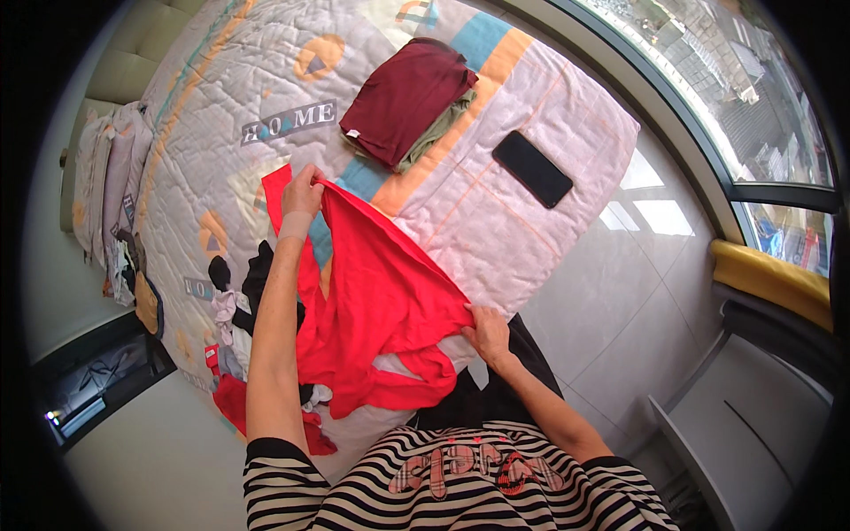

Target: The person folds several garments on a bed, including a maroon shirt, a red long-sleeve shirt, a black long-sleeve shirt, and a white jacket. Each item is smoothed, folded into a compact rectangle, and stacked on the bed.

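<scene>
A bright red garment [381, 292] is stretched out over the quilted bed cover [221, 106]. My left hand [303, 190] grips its far edge, up on the bed. At the bed's near edge my right hand [485, 332] pinches the garment's near side, so the cloth hangs taut between both hands. Its lower part bunches up in folds in front of my striped top.
Folded clothes, dark red on olive [409, 99], lie further up the bed beside a black phone [532, 168]. Loose clothes [235, 301] are heaped at the bed's left edge, with pillows [111, 168] beyond. A window [735, 80] and white tiled floor [611, 292] are on the right.
</scene>
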{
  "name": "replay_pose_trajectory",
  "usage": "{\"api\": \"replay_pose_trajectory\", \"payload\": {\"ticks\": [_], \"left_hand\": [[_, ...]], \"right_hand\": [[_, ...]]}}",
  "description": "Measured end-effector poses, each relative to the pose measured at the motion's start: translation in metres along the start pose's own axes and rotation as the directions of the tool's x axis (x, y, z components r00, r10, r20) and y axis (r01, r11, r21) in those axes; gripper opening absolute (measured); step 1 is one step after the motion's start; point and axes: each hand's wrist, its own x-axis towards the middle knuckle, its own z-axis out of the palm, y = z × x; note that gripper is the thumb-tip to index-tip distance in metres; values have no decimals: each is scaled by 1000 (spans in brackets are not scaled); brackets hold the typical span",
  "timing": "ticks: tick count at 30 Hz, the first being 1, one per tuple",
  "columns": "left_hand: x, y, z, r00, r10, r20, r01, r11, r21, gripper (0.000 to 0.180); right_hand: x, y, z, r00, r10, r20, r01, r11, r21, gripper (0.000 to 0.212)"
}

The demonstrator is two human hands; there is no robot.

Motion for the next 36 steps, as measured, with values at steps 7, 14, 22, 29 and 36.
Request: {"api": "replay_pose_trajectory", "payload": {"ticks": [7, 14, 22, 29, 36], "left_hand": [[-3, -6, -26, 964, 190, -184, -157, 971, 181, 24], [-4, 45, 25, 892, 396, -220, -410, 912, -21, 30], [-75, 32, 12, 956, 249, -155, -290, 727, -623, 34], [-314, -161, -47, 575, -788, -221, 204, 399, -894, 24], [-468, -225, 32, 303, -952, 49, 435, 92, -896, 30]], "right_hand": [[-21, 65, -35, 952, 189, 241, -247, 940, 237, 27], [-19, 82, -77, 988, 98, 119, -100, 995, 5, 15], [19, 81, -83, 935, 120, 335, -102, 992, -72, 38], [123, 34, -64, 994, -103, -48, 109, 982, 156, 50], [165, 0, -29, 999, -21, 27, 20, 999, 38, 71]]}}
